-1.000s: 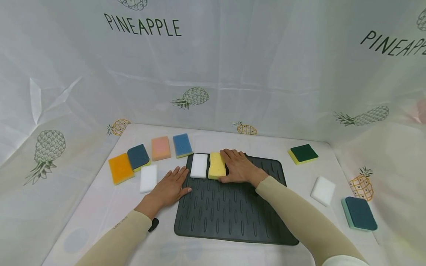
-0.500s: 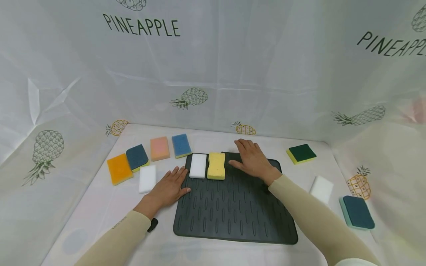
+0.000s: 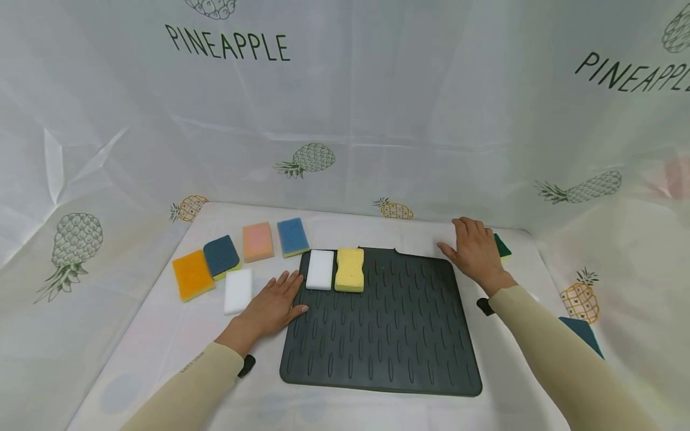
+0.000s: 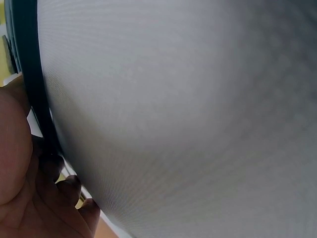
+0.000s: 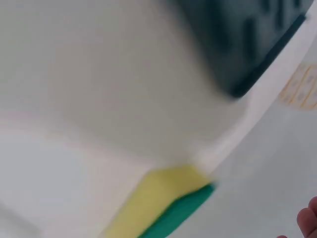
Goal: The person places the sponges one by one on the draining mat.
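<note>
Two sponges sit side by side on the black ridged mat — a white block in the far left corner and a waisted yellow sponge just right of it, with a narrow gap between them.

The left hand is palm down at the mat's left edge, fingers pretty much straight, thumb lying over the edge. It's got hold of nothing; can't really tell if it's pressing. The left wrist cam is mostly white surface plus a strip of dark mat and some fingers, so not much help.

The right hand is off past the mat's far right corner, fingers extended together and thumb out to the side, nothing in its grasp. It's near the green-and-yellow sponge, which is on the white tabletop and partly hidden behind the hand from up top. In the right wrist cam the fingertips look clear of that sponge — blurry shot though.

Left of the mat you've got an orange sponge, a dark blue one, a loose white block by the left hand, a peach one and a blue one. Over right, a dark sponge pokes out behind the sleeve.
</note>
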Available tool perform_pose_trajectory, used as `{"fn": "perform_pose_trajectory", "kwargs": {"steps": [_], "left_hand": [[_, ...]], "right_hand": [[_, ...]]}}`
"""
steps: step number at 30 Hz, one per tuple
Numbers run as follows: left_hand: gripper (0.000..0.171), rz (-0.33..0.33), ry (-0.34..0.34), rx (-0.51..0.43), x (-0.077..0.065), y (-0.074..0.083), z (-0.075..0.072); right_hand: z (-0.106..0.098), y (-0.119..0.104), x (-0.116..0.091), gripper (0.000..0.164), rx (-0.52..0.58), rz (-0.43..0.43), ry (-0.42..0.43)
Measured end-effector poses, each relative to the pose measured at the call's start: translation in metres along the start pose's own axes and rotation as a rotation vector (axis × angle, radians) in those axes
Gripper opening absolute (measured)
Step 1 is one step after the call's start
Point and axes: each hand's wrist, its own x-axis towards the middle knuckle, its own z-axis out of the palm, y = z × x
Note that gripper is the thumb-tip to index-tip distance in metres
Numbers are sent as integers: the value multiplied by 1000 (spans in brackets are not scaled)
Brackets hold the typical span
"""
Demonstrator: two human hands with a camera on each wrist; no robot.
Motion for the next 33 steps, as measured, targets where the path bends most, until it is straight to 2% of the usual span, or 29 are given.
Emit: {"fn": "perform_pose_trajectory", "kwargs": {"steps": [4,7,12,15,24,29,33], "left_hand": [[78,2,1,8,0,-1,1],[77,0,-1,8,0,-1,2],[77,-7,-5,-6,0,-1,2],[77,-7,-5,-13,0,0,2],[78,-7,-1,-4,1,-1,3],[78,-7,-5,-10,0,0,2],[78,-10,-11,-9,0,0,1]], "right_hand": [[-4,30,-14,71,-16,81,-23],[-9,45,-23,69,-5,177,-93],[-13,59,-33,68,14,323,-240],[-12,63,-36,68,21,374,-284],[-7,64,-42,70,25,449,-284],[-5,59,-42,86,28,525,-266],[-4,54,-43,95,4,554,-238]]}}
